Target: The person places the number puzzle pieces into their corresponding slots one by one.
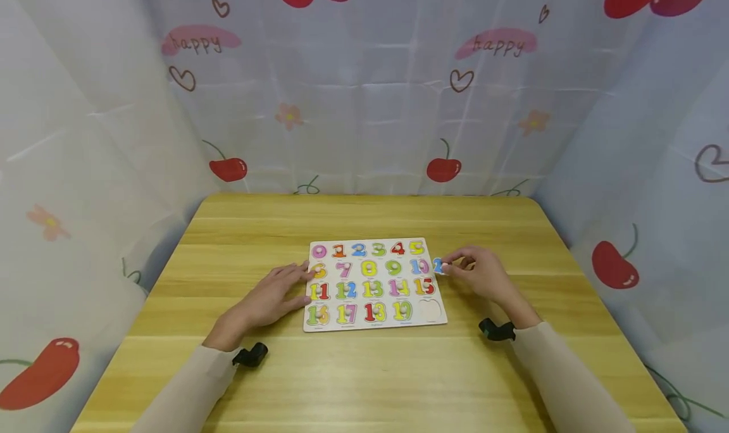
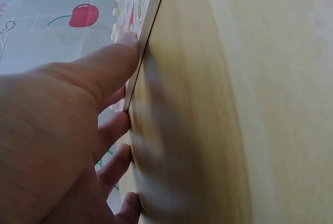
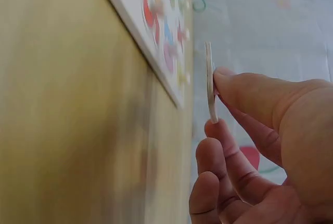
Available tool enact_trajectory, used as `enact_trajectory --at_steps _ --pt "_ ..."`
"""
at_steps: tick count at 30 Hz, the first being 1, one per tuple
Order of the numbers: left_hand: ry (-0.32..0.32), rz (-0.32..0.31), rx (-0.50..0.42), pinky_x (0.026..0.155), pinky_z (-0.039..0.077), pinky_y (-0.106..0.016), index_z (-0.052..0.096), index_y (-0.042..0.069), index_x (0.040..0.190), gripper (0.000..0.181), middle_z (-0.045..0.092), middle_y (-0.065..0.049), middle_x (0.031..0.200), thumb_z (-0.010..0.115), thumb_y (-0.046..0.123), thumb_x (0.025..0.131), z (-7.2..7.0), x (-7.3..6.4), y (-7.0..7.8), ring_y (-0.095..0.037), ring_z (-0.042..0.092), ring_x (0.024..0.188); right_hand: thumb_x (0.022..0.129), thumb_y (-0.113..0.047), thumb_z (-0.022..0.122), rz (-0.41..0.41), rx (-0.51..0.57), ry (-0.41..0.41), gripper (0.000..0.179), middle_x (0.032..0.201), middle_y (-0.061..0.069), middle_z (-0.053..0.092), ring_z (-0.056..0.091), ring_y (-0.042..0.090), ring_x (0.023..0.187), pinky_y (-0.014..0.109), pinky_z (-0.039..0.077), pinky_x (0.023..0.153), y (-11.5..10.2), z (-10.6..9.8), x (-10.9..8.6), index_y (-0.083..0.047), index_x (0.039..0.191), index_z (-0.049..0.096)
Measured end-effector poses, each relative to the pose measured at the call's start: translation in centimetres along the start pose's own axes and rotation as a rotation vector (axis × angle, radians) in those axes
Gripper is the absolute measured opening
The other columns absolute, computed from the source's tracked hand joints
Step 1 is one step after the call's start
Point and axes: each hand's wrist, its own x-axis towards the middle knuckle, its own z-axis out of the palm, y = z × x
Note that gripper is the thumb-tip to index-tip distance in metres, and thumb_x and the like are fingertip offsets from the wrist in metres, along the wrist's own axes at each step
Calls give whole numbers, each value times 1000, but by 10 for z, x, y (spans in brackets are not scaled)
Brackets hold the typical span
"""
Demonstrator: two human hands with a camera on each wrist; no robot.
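A flat wooden number puzzle board (image 1: 353,324) lies on the table, its colourful number pieces with knobs set in rows. A recess (image 1: 431,311) with no piece in it shows at the board's lower right corner. My right hand (image 1: 481,273) pinches a blue number piece (image 1: 438,266) by its knob, just off the board's right edge. Seen edge-on in the right wrist view, that thin piece (image 3: 210,86) is held above the table. My left hand (image 1: 273,295) touches the board's left edge, its thumb (image 2: 117,60) and fingers loosely spread along the rim.
The wooden table (image 1: 364,382) extends on all sides of the board. A white curtain (image 1: 370,104) printed with cherries, hearts and flowers hangs behind the table and at both sides. Small black devices (image 1: 250,355) sit on both wrists.
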Motion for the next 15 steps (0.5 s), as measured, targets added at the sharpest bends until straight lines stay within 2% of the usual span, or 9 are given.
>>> enact_trajectory --at_steps 9,12,15 --pt "-13 19 6 141 28 -78 56 12 174 63 36 -15 192 71 36 118 -1 1 -2 -54 32 176 103 -22 92 -52 15 -176 6 102 -2 73 61 15 88 25 51 75 -26 21 -38 -21 107 88" --pt "-12 20 7 141 28 -78 56 11 174 63 35 -15 192 71 36 118 0 1 -3 -54 31 176 102 -19 93 -68 3 -209 7 97 -3 70 59 12 84 24 49 72 -29 26 -45 -20 106 87" --pt "-10 19 1 141 28 -78 56 12 174 63 35 -16 192 71 36 118 0 1 -2 -54 32 176 101 -17 93 -61 -5 -208 7 95 -4 67 57 12 82 24 47 71 -30 29 -50 -19 105 87"
